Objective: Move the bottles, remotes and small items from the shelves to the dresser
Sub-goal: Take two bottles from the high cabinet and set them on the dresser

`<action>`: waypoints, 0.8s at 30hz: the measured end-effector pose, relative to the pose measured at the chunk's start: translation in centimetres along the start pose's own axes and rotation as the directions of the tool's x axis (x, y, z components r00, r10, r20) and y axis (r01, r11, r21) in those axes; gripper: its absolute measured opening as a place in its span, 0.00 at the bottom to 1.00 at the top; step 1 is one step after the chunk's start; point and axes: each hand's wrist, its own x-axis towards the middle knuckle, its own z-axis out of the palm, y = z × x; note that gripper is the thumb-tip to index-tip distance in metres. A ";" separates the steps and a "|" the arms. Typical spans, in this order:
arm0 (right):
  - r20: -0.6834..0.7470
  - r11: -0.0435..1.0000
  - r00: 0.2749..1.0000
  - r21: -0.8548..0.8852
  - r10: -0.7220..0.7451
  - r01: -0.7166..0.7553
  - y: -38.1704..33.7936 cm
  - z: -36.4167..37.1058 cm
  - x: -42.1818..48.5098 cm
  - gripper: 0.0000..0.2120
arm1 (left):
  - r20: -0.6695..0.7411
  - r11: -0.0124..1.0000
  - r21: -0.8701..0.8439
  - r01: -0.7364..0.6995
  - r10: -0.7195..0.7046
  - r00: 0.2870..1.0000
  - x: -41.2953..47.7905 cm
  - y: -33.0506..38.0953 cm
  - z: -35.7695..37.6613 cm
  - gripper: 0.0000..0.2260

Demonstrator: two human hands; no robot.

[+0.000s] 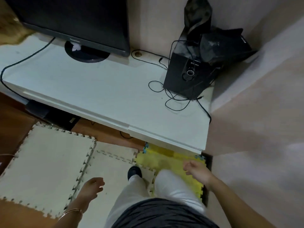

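A long white dresser (102,92) runs across the middle of the head view, its top mostly bare. No bottles, remotes or small items show in the frame. My left hand (92,186) hangs low at the bottom left over the foam mats, fingers loosely curled, holding nothing. My right hand (196,171) hangs at the bottom right near the dresser's front corner, also loosely curled and holding nothing. Both hands sit below the dresser's front edge.
A black monitor (74,20) stands at the back left of the dresser. A black speaker (189,74) with loose cables (174,97) and dark bags (213,45) fill the back right corner. Beige foam mats (49,158) and a yellow mat (166,160) cover the floor. A wall (255,112) closes the right side.
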 end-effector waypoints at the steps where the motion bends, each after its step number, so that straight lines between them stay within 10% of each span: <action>1: -0.009 1.000 1.000 0.013 -0.014 0.015 -0.4 0.0 0.0 0.07 | -0.001 1.000 0.015 -0.022 0.022 1.000 0.3 0.9 -0.2 0.14; 15: 0.019 0.981 0.985 0.090 0.172 -0.173 4.1 -1.6 1.6 0.08 | 0.095 0.959 0.245 -0.145 0.125 0.988 -0.8 8.3 4.7 0.10; 21: 0.033 0.966 0.966 0.041 -0.257 0.255 -6.2 -6.5 -1.2 0.06 | 0.180 0.745 0.292 -0.599 0.573 0.800 -6.7 19.4 5.8 0.09; 24: -0.109 0.760 0.760 0.046 -0.641 0.648 -15.3 -10.7 -7.0 0.07 | 0.257 0.521 0.224 -0.824 0.784 0.565 -13.1 27.4 5.2 0.09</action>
